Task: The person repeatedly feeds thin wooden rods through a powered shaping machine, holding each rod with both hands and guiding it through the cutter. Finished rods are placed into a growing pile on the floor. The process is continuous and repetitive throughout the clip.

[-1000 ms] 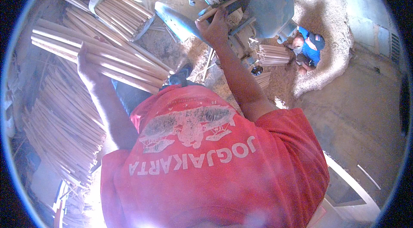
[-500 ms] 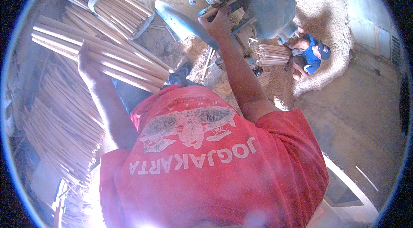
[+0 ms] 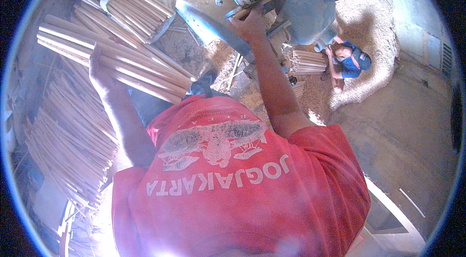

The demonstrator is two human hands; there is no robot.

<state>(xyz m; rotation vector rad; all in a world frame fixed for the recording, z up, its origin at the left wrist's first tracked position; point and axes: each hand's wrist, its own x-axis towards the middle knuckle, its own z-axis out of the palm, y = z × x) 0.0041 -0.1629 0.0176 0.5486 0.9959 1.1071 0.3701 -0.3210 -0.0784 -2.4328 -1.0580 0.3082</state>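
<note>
My left hand (image 3: 101, 65) is wrapped around a bundle of long pale wooden sticks (image 3: 145, 70), which slants across my lap from the far left. The thumb lies over the top of the bundle, and most of the other fingers are hidden by it. Ahead, my right hand (image 3: 250, 25) is closed at the near edge of a grey-blue machine (image 3: 308, 14). Its fingers are partly hidden against a dark bar there, and what they grip cannot be made out.
Many loose sticks (image 3: 73, 136) lie in a large pile at left. A white sack (image 3: 138, 7) of sticks stands at the far left. Right of the machine, a person in blue (image 3: 352, 60) crouches by stacked sticks (image 3: 306, 60) and wood shavings (image 3: 376, 24). A blue metal panel (image 3: 208, 26) slopes before the machine.
My right hand has shifted slightly right along the machine edge. My left hand still holds its bundle almost unmoved. The crouching person has raised their arms toward the machine's outlet.
</note>
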